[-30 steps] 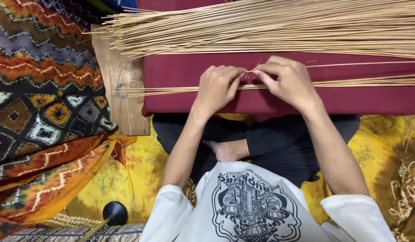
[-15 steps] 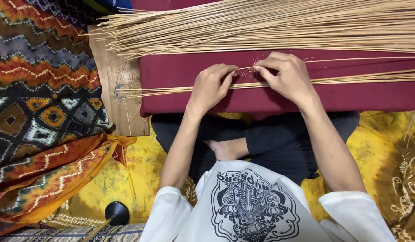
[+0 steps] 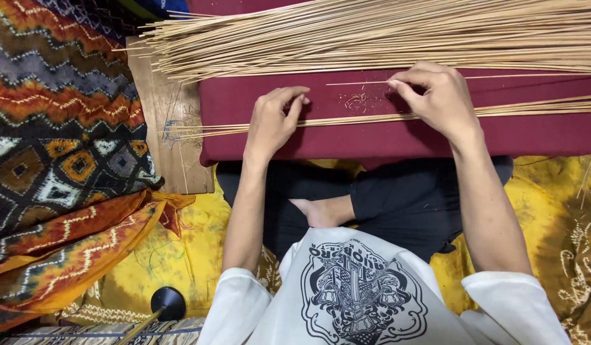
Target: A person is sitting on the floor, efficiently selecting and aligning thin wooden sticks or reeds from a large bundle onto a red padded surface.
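left hand (image 3: 273, 121): It rests on the near bundle of sticks. The fingers are curled and loose. They do not pinch any stick that I can see.
right hand (image 3: 436, 96): The thumb and first finger pinch one thin stick by its right part. The other fingers are bent over the cloth.
single stick (image 3: 359, 82): It lies flat on the red cloth, between the big pile and the near bundle. Its left end sticks out free, to the left of the right hand.
near bundle (image 3: 346, 119): A thin row of sticks runs left to right across the red cloth, under both hands. Its left ends hang out over the wooden board.
big pile (image 3: 372, 32): Lots of long pale sticks lie at the far side. Their left ends fan out past the cloth.
red cloth (image 3: 372, 137): It covers the lap board, just beyond the crossed legs.
wooden board (image 3: 171, 128): It sits at the left, partly under the cloth.
little shavings (image 3: 356, 100): A few tiny curls lie on the cloth between the hands.
what could go wrong: The single stick is very thin, so I think it may snap or bend if the pinch is too hard. It may slip and roll back into the big pile, since that pile is close. A push from the left hand may scatter the near bundle off the left edge. A sharp end may poke a finger.
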